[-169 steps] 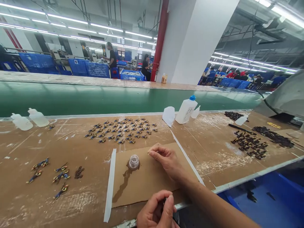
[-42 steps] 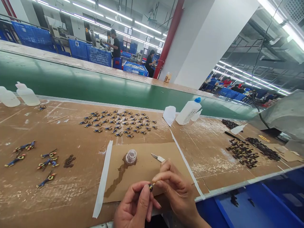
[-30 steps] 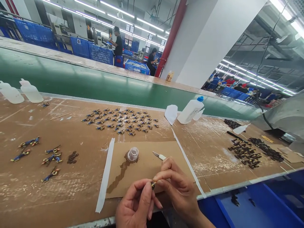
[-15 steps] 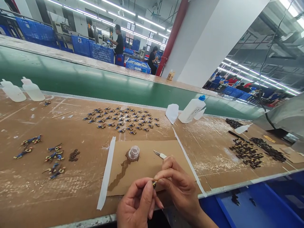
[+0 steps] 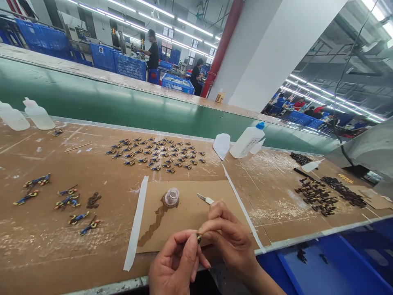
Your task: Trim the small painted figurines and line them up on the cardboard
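My left hand [image 5: 178,262] pinches a small dark and yellow piece [image 5: 199,238] between thumb and index finger, low over the front edge of a cardboard sheet. From the other side my right hand [image 5: 229,235] has its thumb and index finger closed at the same piece. Fingers cover most of it, so its full shape is hidden. Just beyond the right knuckles lies a craft knife [image 5: 208,199] with a white handle. A small clear cup [image 5: 171,197] stands on the sheet [image 5: 190,217], with a brown wet streak running from it.
Small painted figures [image 5: 156,153] lie in rows behind the sheet, and several blue ones [image 5: 66,200] sit at left. Dark parts [image 5: 316,196] are piled at right. Bottles [image 5: 247,141] stand along the green conveyor belt [image 5: 138,108]. Below the table edge is a blue bin [image 5: 331,266].
At the left, two blue figures near the front now lie farther right and more spread apart. Both hands keep nearly the same pinch on the piece. The view has shifted slightly.
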`<move>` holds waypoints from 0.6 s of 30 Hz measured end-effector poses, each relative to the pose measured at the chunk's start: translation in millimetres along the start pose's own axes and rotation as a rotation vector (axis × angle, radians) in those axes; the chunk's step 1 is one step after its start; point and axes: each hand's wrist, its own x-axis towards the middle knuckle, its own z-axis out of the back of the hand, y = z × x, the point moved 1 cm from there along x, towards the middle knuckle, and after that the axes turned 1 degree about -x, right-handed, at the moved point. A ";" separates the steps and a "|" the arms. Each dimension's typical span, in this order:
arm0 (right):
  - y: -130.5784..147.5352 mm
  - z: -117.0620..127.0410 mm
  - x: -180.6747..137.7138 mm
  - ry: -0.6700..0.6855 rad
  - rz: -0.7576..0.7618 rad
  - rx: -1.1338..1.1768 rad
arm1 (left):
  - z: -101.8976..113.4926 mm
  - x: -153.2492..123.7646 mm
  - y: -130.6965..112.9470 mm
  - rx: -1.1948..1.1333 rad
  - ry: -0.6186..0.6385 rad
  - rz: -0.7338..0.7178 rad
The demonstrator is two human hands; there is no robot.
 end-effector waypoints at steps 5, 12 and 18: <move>-1.8 -2.8 -2.1 -0.028 -0.006 0.008 | 1.2 -1.2 2.1 0.041 -0.020 -0.032; -4.7 -5.3 -7.3 -0.045 -0.031 0.041 | 4.0 -2.2 6.3 0.099 -0.051 -0.063; -6.6 -6.4 -7.4 -0.052 -0.009 0.081 | 6.0 -2.8 8.5 0.128 -0.020 -0.084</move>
